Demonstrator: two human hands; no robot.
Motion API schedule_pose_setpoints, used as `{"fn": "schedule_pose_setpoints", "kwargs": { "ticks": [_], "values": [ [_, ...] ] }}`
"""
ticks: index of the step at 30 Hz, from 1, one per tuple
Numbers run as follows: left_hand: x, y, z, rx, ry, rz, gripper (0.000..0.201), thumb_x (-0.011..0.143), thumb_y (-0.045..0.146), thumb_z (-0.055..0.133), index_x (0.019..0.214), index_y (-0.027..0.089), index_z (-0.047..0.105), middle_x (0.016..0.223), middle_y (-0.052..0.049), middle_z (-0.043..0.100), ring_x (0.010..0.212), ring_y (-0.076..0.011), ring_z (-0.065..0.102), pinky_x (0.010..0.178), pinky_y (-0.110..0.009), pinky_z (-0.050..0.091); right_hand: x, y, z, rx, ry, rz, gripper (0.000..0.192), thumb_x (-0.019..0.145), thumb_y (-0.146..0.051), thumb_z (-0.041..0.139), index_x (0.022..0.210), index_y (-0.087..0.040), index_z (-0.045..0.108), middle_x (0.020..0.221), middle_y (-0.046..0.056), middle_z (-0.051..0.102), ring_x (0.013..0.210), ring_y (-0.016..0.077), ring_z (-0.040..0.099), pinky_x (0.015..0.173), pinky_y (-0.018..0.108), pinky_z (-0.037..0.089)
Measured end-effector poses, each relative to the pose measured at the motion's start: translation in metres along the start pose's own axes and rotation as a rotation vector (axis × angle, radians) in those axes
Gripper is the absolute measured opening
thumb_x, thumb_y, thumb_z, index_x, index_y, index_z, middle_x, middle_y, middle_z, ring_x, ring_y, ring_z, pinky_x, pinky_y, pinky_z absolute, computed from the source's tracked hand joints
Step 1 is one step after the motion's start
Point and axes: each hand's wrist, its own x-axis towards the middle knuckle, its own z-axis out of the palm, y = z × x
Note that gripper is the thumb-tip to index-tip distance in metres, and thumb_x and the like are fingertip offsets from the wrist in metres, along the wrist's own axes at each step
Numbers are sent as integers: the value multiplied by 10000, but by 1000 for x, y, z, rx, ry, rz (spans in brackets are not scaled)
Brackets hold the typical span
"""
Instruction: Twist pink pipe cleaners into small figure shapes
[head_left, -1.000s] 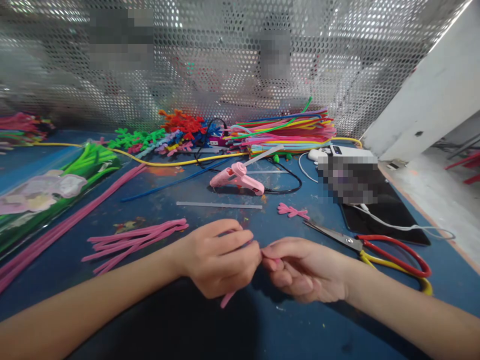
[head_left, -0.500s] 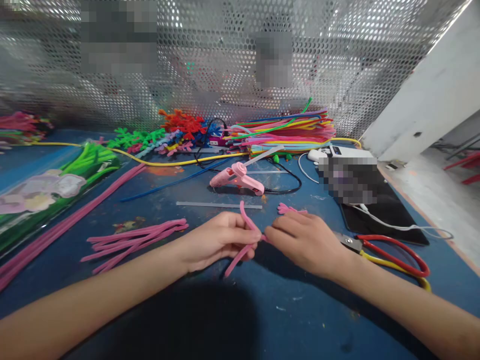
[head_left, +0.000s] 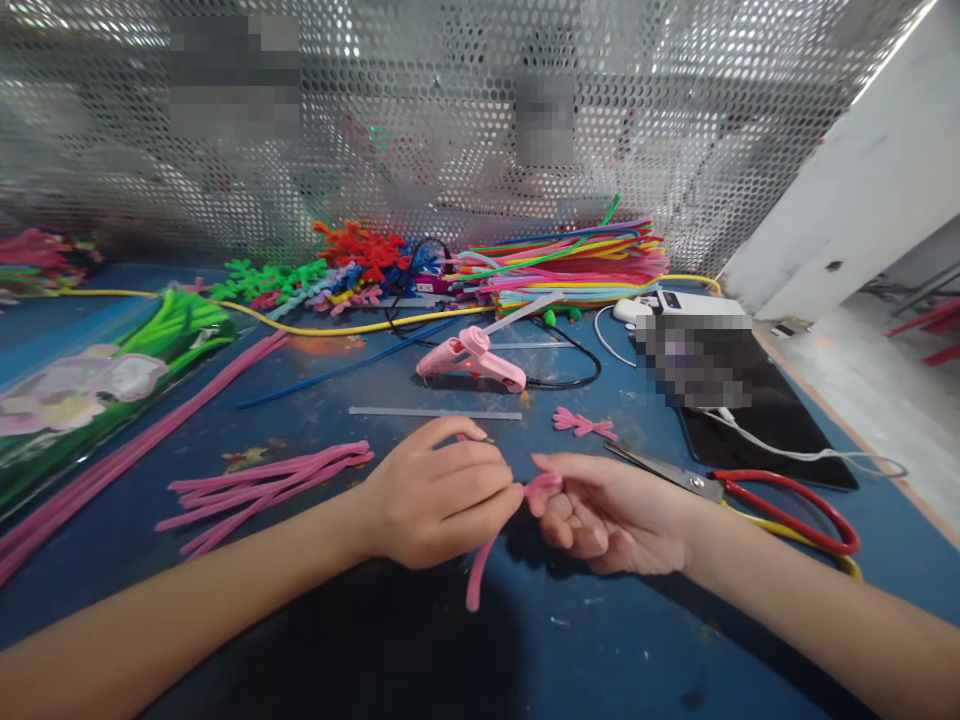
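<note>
Rolled palm-up now, the right hand (head_left: 611, 515) pinches the pink pipe cleaner (head_left: 480, 570), whose tail has swung down toward the near edge. Left hand (head_left: 442, 500) clamps its grip on the same stem, low over the blue worktop (head_left: 600, 640). Open room lies in front; scissors (head_left: 750, 495) sit just right, cut pink stems (head_left: 262, 485) left, glue gun (head_left: 472, 360) beyond. No readable writing.
</note>
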Motion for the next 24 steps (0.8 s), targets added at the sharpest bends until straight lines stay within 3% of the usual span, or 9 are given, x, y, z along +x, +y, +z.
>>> {"fn": "schedule_pose_setpoints", "kwargs": {
  "ticks": [5,9,12,15,18,21,22,24],
  "values": [
    [-3,1,-1,35,-119,-78,248,865,193,417,964,291,622,966,-9,685,890,-148,614,947,-352,345,-1,2,6,-78,74,-103,193,847,-190,468,695,-96,543,534,1,575,337,9,452,292,61,305],
    [0,0,2,-73,-89,-216,238,874,176,429,987,267,617,953,-10,694,871,-134,611,967,-360,325,1,3,11,-204,165,-260,155,809,-195,526,681,-109,518,522,-30,522,343,-8,391,312,60,262],
    [11,2,1,-269,-66,-416,152,837,220,516,914,228,647,886,-20,697,828,-138,610,917,-330,370,4,5,11,-356,236,-364,179,802,-234,533,664,-129,489,527,-42,493,344,-9,329,313,83,213],
    [24,4,-3,-572,-102,-805,142,800,280,565,794,180,666,788,-34,684,748,-143,609,731,-261,446,4,9,9,-780,376,-575,176,830,-265,483,699,-149,501,569,-27,516,374,17,365,345,127,253],
    [30,6,-5,-1043,-169,-1182,166,740,300,629,716,136,639,643,-27,643,617,-128,592,602,-229,448,-1,12,8,-1558,525,-959,197,852,-210,434,704,-148,548,592,3,524,477,66,447,440,182,324],
    [27,7,-3,-1443,-153,-1430,192,672,282,691,672,116,595,597,-16,607,554,-113,576,565,-225,451,-7,12,6,-2183,501,-1240,264,875,-146,369,738,-138,594,606,35,546,520,101,462,480,227,327],
    [26,7,-2,-1522,-129,-1469,199,661,274,701,661,115,583,594,-12,598,544,-108,573,559,-224,452,-8,11,5,-2248,482,-1278,275,885,-142,354,775,-136,605,621,43,561,531,108,474,489,234,335],
    [24,8,0,-1578,-50,-1476,192,662,257,705,667,113,578,599,-7,591,546,-101,574,561,-217,453,-8,8,4,-2123,510,-1281,247,897,-179,375,843,-144,614,647,39,585,557,111,506,517,232,367]
  ]
}}
